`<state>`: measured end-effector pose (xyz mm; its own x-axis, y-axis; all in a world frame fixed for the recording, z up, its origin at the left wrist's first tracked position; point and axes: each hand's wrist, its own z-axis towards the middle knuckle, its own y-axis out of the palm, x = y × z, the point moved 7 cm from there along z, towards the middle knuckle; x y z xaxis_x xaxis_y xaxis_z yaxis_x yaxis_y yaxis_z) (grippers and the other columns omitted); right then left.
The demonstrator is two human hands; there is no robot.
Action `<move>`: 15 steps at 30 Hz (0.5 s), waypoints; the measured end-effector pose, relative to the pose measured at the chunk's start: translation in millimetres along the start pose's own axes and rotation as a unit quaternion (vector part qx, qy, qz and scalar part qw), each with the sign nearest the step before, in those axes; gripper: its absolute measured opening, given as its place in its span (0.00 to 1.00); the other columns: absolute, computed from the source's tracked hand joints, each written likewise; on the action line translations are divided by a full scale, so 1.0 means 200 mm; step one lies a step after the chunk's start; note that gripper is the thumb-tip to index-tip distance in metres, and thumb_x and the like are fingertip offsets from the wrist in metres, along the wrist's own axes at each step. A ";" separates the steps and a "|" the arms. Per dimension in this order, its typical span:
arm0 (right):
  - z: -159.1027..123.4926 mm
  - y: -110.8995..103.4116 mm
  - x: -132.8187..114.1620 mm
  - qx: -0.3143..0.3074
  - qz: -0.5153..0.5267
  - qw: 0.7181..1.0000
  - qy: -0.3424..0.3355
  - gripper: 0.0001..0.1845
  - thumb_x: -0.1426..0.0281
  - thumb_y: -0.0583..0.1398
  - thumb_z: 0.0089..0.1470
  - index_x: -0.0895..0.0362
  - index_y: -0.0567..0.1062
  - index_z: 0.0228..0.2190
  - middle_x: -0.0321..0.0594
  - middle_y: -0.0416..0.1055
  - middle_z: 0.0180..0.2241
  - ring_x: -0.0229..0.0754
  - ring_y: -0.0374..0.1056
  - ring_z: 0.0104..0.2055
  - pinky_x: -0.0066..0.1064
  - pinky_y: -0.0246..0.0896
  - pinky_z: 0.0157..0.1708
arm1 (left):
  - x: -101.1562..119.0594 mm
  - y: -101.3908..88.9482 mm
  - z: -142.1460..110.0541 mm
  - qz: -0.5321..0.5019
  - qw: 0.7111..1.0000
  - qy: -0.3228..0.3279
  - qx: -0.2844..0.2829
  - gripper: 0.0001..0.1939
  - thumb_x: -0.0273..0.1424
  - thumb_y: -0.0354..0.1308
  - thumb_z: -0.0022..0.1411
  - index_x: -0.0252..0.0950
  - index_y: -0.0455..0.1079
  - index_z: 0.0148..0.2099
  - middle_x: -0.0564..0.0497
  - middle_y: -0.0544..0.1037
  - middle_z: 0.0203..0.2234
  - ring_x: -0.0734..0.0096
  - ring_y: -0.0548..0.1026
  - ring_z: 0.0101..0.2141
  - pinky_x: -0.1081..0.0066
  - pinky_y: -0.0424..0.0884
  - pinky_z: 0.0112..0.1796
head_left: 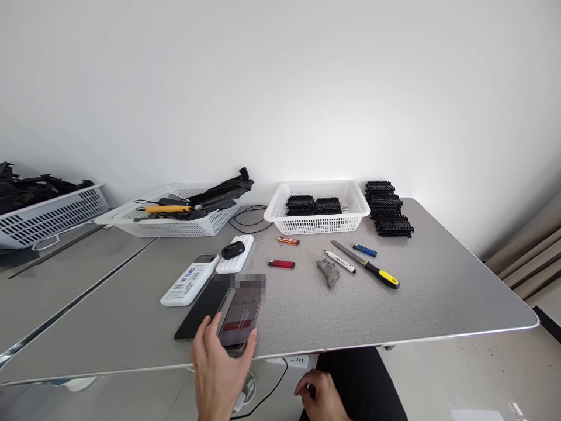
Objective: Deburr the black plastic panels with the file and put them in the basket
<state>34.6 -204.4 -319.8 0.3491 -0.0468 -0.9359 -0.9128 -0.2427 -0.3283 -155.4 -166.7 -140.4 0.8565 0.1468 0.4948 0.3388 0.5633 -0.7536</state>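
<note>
My left hand reaches over the near table edge. Its finger and thumb close on the two sides of a lit phone that lies flat on the table and shows a timer screen. A second, dark phone lies right beside it on the left. Below the table edge, my right hand rests on my dark trouser leg with its fingers curled and nothing visible in them.
On the grey table lie a white remote, a white power bank, three lighters, a marker, a yellow-handled file and a grey lump. White baskets and stacked black parts stand along the back.
</note>
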 end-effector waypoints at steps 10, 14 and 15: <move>-0.01 0.00 0.00 0.003 -0.003 1.000 -0.007 0.20 0.84 0.52 0.44 0.56 0.80 0.27 0.38 0.75 0.29 0.38 0.71 0.31 0.25 0.60 0.35 | -0.01 0.01 0.01 -0.013 1.000 -0.012 -0.013 0.38 0.51 0.50 0.59 0.35 0.52 0.65 0.34 0.57 0.62 0.38 0.56 0.62 0.44 0.68 0.52; 0.00 0.01 0.01 -0.005 0.000 1.000 -0.007 0.20 0.85 0.52 0.43 0.56 0.80 0.27 0.38 0.75 0.29 0.38 0.71 0.31 0.24 0.60 0.35 | -0.02 0.01 0.00 -0.013 1.000 -0.018 -0.021 0.39 0.52 0.50 0.59 0.35 0.51 0.65 0.34 0.57 0.62 0.37 0.56 0.62 0.44 0.69 0.50; 0.00 0.01 0.01 -0.005 0.000 1.000 -0.006 0.20 0.85 0.52 0.43 0.56 0.80 0.27 0.38 0.75 0.29 0.38 0.71 0.31 0.25 0.60 0.35 | -0.02 0.01 0.01 -0.012 0.999 -0.019 -0.024 0.39 0.52 0.50 0.59 0.35 0.51 0.65 0.34 0.57 0.62 0.38 0.56 0.62 0.44 0.69 0.51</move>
<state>33.2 -205.3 -322.8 0.3454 -0.0346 -0.9378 -0.9110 -0.2524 -0.3262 -157.6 -164.8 -143.5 0.8328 0.1650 0.5284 0.3783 0.5273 -0.7608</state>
